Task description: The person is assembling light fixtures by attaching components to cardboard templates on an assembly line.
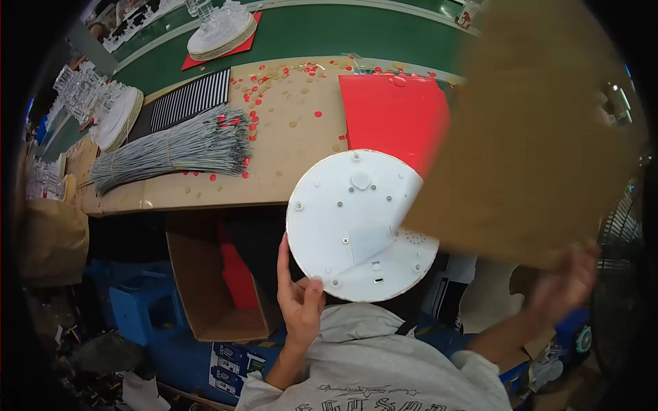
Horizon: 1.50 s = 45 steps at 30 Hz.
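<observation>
Holding, head view, left: the left hand has its fingers grasping the lower-left rim of a white disc, thumb over its face.
Disc position: before the person's torso, overlapping the near edge of the worktop in view, its face of small holes and round fittings toward the camera.
Right side: the right hand is at the lower edge of a brown sheet, fingers seemingly grasping it; both are blurred.
Brown sheet: raised, its lower-left part covering some of the disc in view; whether they touch, I cannot tell.
Red sheet: flat on the worktop, beyond the disc.
Worktop, left: a bundle of grey strands just beside a striped panel.
Dots: red and tan, scattered.
Below: an open cardboard box, a blue stool to its left.
</observation>
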{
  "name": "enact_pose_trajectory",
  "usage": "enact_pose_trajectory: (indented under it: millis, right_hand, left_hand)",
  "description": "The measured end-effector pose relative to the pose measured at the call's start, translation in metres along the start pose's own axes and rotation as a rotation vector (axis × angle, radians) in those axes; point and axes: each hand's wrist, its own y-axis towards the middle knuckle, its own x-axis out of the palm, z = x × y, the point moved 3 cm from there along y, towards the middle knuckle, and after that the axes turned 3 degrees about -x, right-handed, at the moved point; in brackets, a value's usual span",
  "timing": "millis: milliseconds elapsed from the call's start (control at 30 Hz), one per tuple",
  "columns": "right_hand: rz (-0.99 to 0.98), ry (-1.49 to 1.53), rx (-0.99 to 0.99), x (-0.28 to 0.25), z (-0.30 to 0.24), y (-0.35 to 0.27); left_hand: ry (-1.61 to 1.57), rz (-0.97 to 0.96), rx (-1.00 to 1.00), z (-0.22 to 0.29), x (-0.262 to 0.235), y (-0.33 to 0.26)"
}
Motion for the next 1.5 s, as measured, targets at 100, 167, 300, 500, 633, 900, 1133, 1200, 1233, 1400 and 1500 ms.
enact_pose_trajectory:
  millis: [100,167,300,500,633,900,1133,1200,1233,1400,1500]
  right_hand:
    - [0.054,0.265,0.506,0.083,0.081,-0.054]
    - [-0.075,0.197,0.683,0.101,0.095,-0.077]
    - [-0.092,0.192,0.814,0.116,0.082,-0.089]
    - [-0.121,-0.023,0.701,0.124,0.075,-0.09]
    - [-0.159,-0.088,0.638,0.123,0.074,-0.09]
    - [-0.411,-0.491,0.266,0.132,0.066,-0.072]
    - [-0.503,-0.435,0.271,0.139,0.063,-0.068]
    - [-0.53,-0.48,0.244,0.139,0.061,-0.067]
    - [-0.536,-0.474,0.247,0.139,0.061,-0.065]
    - [-0.75,-0.678,0.079,0.143,0.056,-0.038]
    - [-0.87,-0.748,-0.043,0.162,0.066,-0.023]
  left_hand:
    - [0.0,0.047,-0.001,-0.002,-0.002,-0.003]
    - [-0.029,0.069,-0.022,-0.002,-0.001,-0.002]
    - [-0.056,0.144,0.061,-0.006,0.001,-0.003]
    - [-0.285,0.186,-0.12,-0.025,-0.014,-0.016]
    - [-0.218,0.091,-0.059,-0.017,-0.014,-0.015]
    - [0.022,-0.031,-0.148,0.021,-0.008,-0.007]
    - [0.409,-0.126,-0.136,0.055,-0.031,0.016]
    - [0.528,-0.067,-0.056,0.069,-0.019,0.031]
    - [0.649,-0.021,0.027,0.075,-0.013,0.037]
    - [0.882,-0.229,0.099,0.069,0.006,0.052]
    - [0.774,-0.219,0.065,0.06,0.008,0.051]
